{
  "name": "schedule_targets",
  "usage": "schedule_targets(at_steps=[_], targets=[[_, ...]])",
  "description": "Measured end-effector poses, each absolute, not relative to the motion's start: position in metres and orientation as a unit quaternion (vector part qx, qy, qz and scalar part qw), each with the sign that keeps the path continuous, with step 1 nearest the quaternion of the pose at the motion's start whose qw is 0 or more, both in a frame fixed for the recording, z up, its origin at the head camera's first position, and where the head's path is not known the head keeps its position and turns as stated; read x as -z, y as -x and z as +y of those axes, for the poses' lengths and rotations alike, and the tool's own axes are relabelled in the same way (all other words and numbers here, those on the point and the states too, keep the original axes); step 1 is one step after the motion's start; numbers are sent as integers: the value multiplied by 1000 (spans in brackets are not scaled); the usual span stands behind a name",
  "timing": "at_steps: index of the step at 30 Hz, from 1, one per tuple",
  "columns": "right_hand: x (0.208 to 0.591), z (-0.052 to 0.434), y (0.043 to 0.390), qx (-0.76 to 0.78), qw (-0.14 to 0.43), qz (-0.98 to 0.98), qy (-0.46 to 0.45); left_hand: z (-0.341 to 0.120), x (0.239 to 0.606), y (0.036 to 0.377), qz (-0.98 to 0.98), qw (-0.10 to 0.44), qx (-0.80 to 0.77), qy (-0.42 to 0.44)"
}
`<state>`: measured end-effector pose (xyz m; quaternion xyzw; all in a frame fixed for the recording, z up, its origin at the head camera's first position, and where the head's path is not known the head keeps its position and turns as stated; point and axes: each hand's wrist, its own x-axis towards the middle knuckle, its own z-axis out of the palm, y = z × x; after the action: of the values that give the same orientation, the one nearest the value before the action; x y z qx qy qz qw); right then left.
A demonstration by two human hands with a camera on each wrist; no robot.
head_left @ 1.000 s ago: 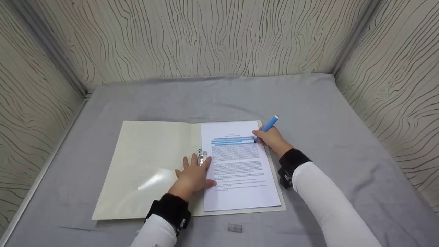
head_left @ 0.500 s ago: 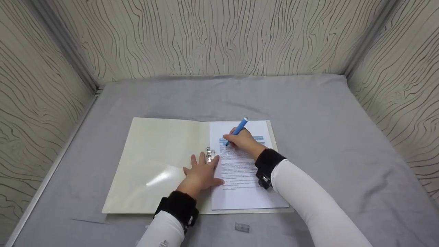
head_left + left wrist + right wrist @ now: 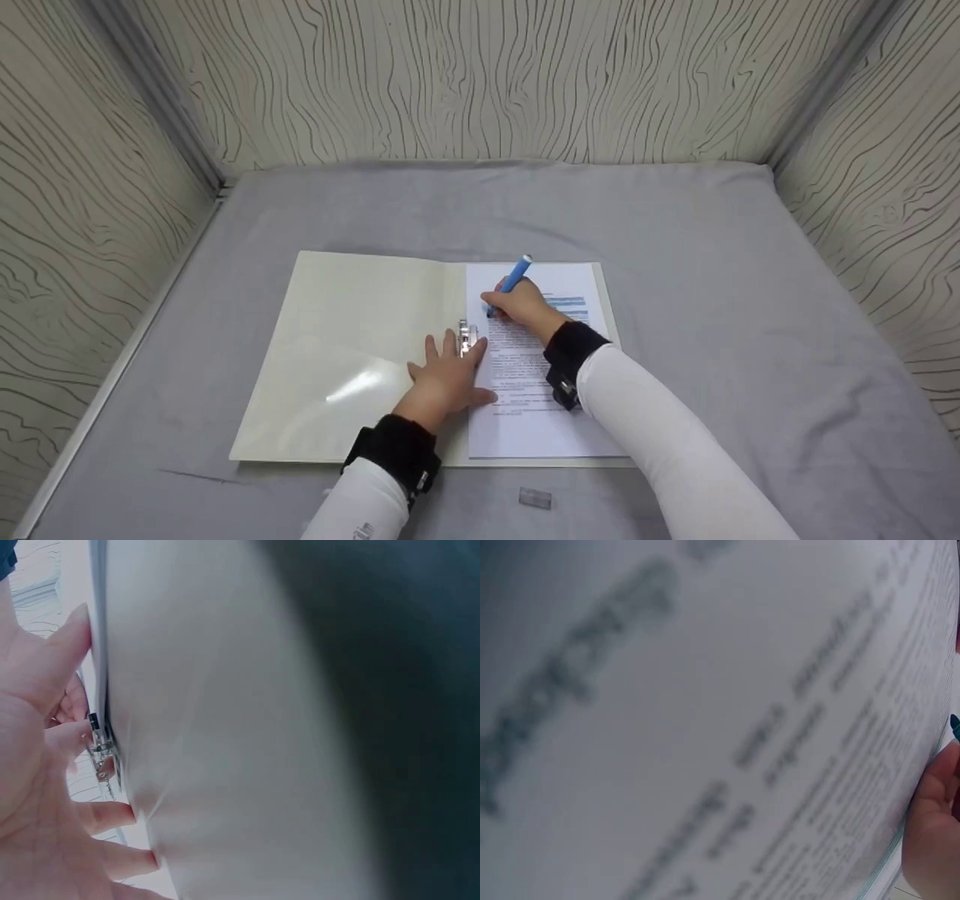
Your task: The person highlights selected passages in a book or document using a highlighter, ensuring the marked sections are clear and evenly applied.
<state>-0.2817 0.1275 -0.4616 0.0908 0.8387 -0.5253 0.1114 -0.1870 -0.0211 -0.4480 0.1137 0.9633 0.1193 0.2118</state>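
Head view: the right hand (image 3: 525,306) pinches a blue felt-tip marker (image 3: 515,274), barrel slanting up past the knuckles, tip at the left margin of the print; whether the tip touches I cannot tell; the printed sheet (image 3: 544,436) lies under that hand, on the right side of an open cream folder (image 3: 337,322); blue-streaked lines (image 3: 568,301) show just right of the knuckles; the left hand (image 3: 446,379), fingers spread wide, has its thumb over the sheet's left edge and its forefinger beside the metal clip (image 3: 465,337). For a clean stroke, I judge, the tip should meet the line's start squarely and run level with the print, pressure light and even, the whole hand gliding rather than pivoting; the left thumb should press enough to stop creeping; the right palm would best ride clear of the blue lines, lest wet ink smear.
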Motion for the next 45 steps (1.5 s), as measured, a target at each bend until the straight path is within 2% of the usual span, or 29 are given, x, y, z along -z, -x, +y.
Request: schedule_targets(at_steps=[10,24,45], targets=[[463,128,283,527,114,836,-98,-21,449,188,963,210,-120,-117],[458,124,281,492,109,862,-58,-21,447,188,964,211,-109,-116],[460,132,282,467,105,876,-64,-20,445,185,965,208,-111,-118]])
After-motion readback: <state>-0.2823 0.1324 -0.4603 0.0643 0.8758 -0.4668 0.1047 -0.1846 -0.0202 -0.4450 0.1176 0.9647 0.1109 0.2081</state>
